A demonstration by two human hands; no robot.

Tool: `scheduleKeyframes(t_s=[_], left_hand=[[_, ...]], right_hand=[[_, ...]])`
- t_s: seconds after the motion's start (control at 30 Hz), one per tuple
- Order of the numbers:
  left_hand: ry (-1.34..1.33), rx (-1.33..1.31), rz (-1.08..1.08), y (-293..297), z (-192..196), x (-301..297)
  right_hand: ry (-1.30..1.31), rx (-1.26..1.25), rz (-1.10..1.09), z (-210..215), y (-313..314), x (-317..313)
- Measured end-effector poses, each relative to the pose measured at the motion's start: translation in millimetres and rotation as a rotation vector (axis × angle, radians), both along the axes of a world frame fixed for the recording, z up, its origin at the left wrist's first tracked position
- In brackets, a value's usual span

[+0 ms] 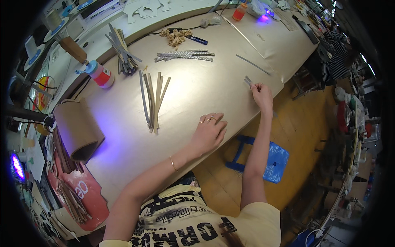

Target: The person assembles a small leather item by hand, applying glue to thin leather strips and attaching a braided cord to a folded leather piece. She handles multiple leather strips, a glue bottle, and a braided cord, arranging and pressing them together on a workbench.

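My left hand (209, 132), with rings on it, rests on the pale tabletop (185, 103) near its front edge. Its fingers are loosely bent and hold nothing that I can see. Further right, my right hand (262, 95) pinches thin grey strips (247, 80) whose ends poke out past the fingertips. Just beyond it lies a single dark grey strip (253, 64). Several loose grey and tan strips (153, 101) lie fanned out to the left of my left hand. Behind them is a group of braided grey strips (184, 55).
At the back left stand a bundle of strips (123, 53) and a red bottle with a blue cap (101, 75). A rolled brown sheet (78, 129) lies left. Tan scraps (176, 38) sit beside a dark blue cutter (196, 40). A blue stool (275, 162) stands below the table edge.
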State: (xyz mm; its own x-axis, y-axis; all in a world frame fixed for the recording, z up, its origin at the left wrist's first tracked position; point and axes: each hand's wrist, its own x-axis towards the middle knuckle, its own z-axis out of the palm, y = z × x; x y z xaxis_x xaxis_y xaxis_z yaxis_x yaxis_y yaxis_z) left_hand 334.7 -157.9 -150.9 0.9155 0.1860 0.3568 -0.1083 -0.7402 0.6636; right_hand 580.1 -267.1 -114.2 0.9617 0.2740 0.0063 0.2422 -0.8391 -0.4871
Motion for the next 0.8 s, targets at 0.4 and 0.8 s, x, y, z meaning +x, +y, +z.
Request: scheduleKeyframes(t_s=[0.4,0.8], left_hand=[[0.014,-0.014,0.002,1,0,0],[-0.085,-0.115,-0.008,4,-1,-18]], right_hand=[[-0.127,-0.302,-0.157,2,31,-2],[-0.514,-0.541,-0.353,10,29,-36]])
